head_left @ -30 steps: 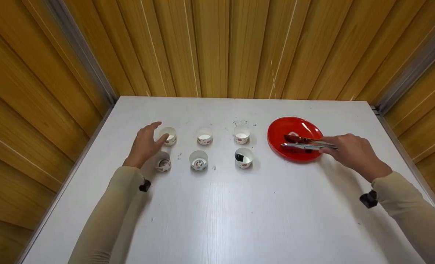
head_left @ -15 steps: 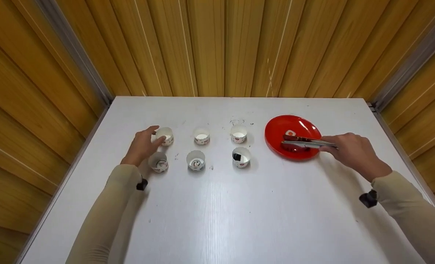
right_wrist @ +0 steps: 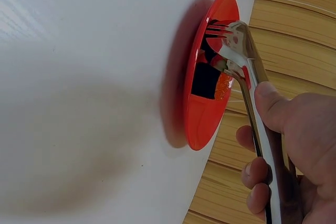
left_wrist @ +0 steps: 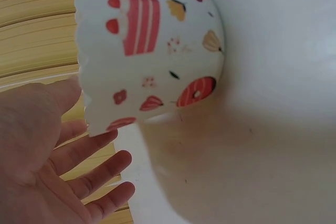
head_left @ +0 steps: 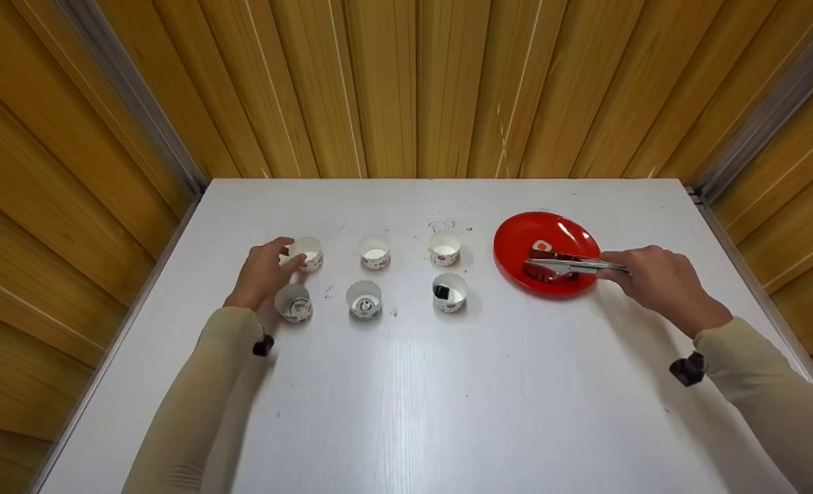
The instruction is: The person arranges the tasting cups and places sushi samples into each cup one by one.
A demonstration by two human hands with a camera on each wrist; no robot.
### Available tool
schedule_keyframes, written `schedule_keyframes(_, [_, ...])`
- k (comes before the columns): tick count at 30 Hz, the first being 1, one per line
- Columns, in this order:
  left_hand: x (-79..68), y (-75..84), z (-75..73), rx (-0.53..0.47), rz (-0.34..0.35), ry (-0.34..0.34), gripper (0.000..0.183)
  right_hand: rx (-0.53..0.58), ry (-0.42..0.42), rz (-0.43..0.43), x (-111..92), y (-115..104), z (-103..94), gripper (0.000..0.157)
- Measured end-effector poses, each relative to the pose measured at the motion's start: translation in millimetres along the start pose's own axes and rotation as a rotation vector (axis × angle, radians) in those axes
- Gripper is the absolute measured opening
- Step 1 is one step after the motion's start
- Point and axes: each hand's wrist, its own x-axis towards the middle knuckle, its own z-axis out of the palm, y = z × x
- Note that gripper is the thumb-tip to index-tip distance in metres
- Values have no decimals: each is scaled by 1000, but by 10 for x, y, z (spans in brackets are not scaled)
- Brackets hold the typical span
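Observation:
My left hand (head_left: 262, 274) is at the back-left white paper cup (head_left: 314, 261), its thumb and index finger at the rim. In the left wrist view that cup shows printed cake and donut pictures, and the other fingers lie loosely spread. My right hand (head_left: 660, 281) grips metal tongs (head_left: 588, 265), one end fork-shaped. Their tips are over a red plate (head_left: 514, 233), around a dark piece that looks like a sushi roll, partly hidden. Beside it, in the right wrist view, lies a black-wrapped piece (right_wrist: 206, 81) with an orange top. A white roll with an orange centre (head_left: 541, 246) also lies there.
More paper cups stand in two rows. The front-right cup (head_left: 453, 304) holds a black piece; the front-middle cup (head_left: 365, 313) and front-left cup (head_left: 295, 317) hold small round pieces. The back-middle cup (head_left: 376, 263) and back-right cup (head_left: 445, 259) show white insides. Wood-pattern panels (head_left: 379, 89) border the white table (head_left: 406, 398).
The tongs' tips have drawn closer together over the plate. My left hand has settled slightly at the back-left cup. The head view has shifted a little.

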Motion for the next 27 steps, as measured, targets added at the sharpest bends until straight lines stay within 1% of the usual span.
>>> schedule_keyframes(2, [0,-9,2,-4,-7,-1,53,5,-10,7,3,1,-4,38])
schedule_keyframes(10, [2,-21,9,-7,3,0,54,18,-38,42,-9,9,9,40])
schedule_keyframes(19, [-1,-36,11,-4,14,4,55,28,-22,31,-16,11,18,38])
schedule_keyframes(27, [18,-32,7,8,-20,-16,56,12,6,10,-28,12,31,38])
